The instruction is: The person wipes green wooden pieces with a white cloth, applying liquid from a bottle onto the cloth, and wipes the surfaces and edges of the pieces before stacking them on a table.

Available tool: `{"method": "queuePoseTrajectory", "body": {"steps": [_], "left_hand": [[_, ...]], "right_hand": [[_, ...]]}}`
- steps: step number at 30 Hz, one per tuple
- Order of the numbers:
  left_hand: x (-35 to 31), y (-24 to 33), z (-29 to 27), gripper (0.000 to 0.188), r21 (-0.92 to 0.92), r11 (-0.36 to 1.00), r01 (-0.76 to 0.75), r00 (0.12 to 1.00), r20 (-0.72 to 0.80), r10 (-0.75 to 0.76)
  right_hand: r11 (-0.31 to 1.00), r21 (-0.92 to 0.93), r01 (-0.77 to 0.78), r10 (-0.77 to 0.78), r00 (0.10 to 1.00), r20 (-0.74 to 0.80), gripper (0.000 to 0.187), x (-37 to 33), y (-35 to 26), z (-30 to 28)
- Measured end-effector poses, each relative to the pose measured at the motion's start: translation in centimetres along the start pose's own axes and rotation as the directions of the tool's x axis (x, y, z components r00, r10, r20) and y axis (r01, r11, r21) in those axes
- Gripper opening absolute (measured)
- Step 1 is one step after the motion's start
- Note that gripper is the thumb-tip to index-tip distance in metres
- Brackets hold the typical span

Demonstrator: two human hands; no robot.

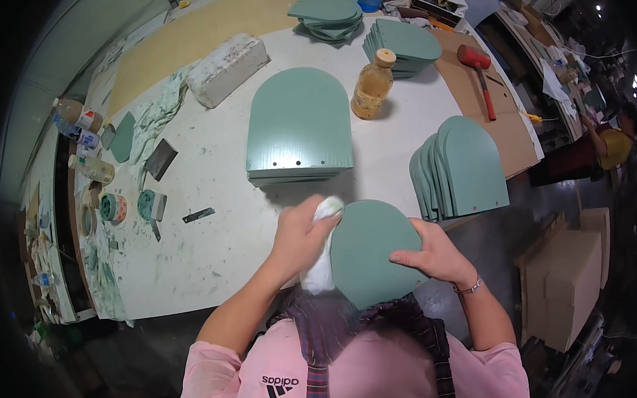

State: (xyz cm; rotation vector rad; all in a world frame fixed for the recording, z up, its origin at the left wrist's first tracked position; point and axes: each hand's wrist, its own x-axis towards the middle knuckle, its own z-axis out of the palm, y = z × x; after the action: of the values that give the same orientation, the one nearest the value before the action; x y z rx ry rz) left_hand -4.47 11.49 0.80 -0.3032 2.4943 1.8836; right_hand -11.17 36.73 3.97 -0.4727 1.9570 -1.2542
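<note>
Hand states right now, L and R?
Left hand: closed, holding a white cloth at the green panel's left edge.
Right hand: closed, holding that panel's right side, thumb on its face.

A green stack [298,121] blocks the left hand [299,234] ahead; leftward tabletop [217,262] is free.

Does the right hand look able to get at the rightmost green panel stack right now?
Probably not yet: the right hand is holding a green panel. Otherwise the way looks open, with nothing visible between that hand and the rightmost stack.
</note>
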Motion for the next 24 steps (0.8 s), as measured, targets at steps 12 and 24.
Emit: {"method": "queuePoseTrajectory", "body": {"steps": [12, 24], "left_hand": [[-4.7, -3.0, -1.1, 0.015, -0.096, 0.98, 0.175, 0.984, 0.043, -0.171], [1.5, 4.9, 1.2, 0.021, 0.348, 0.813, -0.467, 0.879, 0.087, 0.469]], "right_hand": [[0.997, -0.058, 0.043, -0.044, 0.999, -0.003, 0.037, -0.3, 0.1, -0.5], [0.954, -0.3, 0.011, 0.002, 0.999, 0.041, 0.041, 0.0, -3.8, -0.5]]}}
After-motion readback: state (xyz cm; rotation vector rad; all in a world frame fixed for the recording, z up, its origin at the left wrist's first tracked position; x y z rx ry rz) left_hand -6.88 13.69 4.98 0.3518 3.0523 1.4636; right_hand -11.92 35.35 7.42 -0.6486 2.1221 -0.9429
